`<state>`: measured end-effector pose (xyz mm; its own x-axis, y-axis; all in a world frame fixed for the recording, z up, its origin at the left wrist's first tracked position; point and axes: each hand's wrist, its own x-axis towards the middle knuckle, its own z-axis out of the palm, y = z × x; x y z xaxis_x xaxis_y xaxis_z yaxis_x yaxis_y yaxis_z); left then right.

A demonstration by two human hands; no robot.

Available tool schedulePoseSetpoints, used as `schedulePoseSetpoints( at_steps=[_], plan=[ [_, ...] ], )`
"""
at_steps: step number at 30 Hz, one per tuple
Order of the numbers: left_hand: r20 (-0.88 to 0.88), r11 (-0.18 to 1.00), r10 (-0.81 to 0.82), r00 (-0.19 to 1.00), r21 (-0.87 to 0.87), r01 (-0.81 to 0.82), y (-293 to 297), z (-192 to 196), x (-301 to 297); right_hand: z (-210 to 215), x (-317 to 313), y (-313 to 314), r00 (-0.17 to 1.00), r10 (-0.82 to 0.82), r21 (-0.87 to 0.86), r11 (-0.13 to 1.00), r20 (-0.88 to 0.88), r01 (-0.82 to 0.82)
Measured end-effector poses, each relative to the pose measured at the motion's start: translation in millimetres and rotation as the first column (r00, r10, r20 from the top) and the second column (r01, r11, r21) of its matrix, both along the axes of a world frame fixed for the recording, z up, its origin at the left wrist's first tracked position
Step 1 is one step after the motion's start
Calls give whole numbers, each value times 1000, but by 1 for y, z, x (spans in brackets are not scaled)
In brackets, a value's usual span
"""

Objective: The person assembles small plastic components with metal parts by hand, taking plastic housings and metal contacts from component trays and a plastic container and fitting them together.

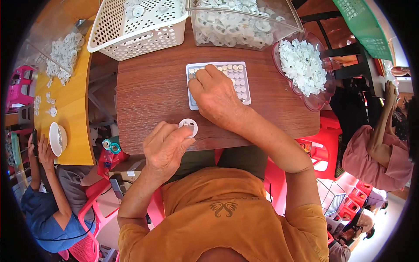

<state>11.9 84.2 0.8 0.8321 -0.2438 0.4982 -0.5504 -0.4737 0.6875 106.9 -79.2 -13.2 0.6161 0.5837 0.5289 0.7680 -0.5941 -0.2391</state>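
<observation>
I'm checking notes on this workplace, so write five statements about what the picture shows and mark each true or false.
1. The left grip holds a round white piece. True.

2. The right grip is over the pink-rimmed bowl. False: it is over the pale tray, covering part of it.

3. White pieces are heaped in the pink-rimmed bowl. True.

4. The white basket stands to the right of the clear bin. False: it stands to the left of it.

5. The pale tray is on the brown table. True.
</observation>
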Motion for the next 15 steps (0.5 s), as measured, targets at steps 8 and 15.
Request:
schedulePoseSetpoints(
  at_steps=[8,15],
  plan=[
    [40,1000,-11,999,26,10,-7,-2,3,-3,-12,-18,989,-30,208,976,-142,60],
    [43,999,-29,999,30,27,-21,-1,11,8,-29,-37,855,1,393,888,-518,237]
  ],
)
